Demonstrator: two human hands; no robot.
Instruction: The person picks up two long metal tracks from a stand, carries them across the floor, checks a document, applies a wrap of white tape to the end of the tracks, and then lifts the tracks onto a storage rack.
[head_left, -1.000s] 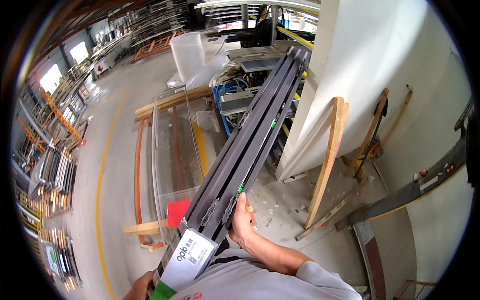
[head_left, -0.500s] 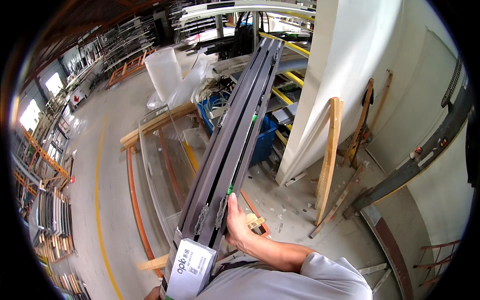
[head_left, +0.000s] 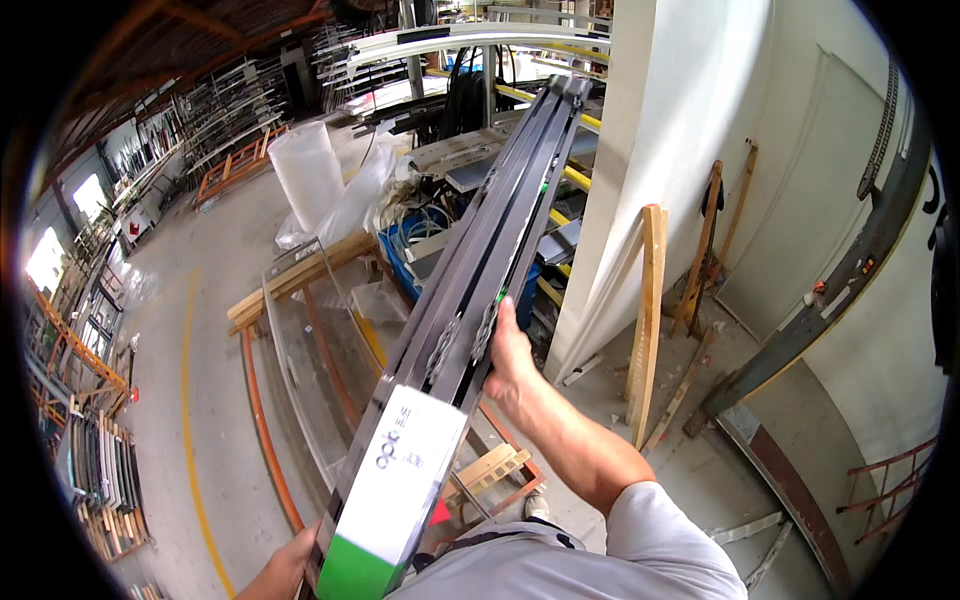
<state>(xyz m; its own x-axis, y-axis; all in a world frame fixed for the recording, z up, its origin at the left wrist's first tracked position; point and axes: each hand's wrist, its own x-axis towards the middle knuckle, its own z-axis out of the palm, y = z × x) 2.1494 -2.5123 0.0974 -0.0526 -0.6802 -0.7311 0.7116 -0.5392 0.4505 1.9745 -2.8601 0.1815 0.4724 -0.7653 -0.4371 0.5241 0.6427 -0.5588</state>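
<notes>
A bundle of long dark grey metal profiles (head_left: 455, 265) slants from low in the head view toward the upper middle. Silvery chain-like pieces (head_left: 443, 352) and small green parts show along its grooves. On its near end lies a white and green box (head_left: 395, 480). My right hand (head_left: 512, 362) is closed round the bundle's right side, thumb on top by a green part. At the bottom left my left hand (head_left: 288, 562) grips the bundle's left edge beside the box; its fingers are partly hidden underneath.
A white column (head_left: 640, 170) and a leaning wooden post (head_left: 647, 320) stand to the right. On the left are a framed clear panel (head_left: 300, 375), timber beams (head_left: 300, 280) and orange-red rails (head_left: 265, 430). Ahead stand a white wrap roll (head_left: 305, 175) and a blue bin (head_left: 395, 262).
The bundle and box have moved forward and upward in the view, my right hand moving with them. More of my left hand and the box's green end has come into view.
</notes>
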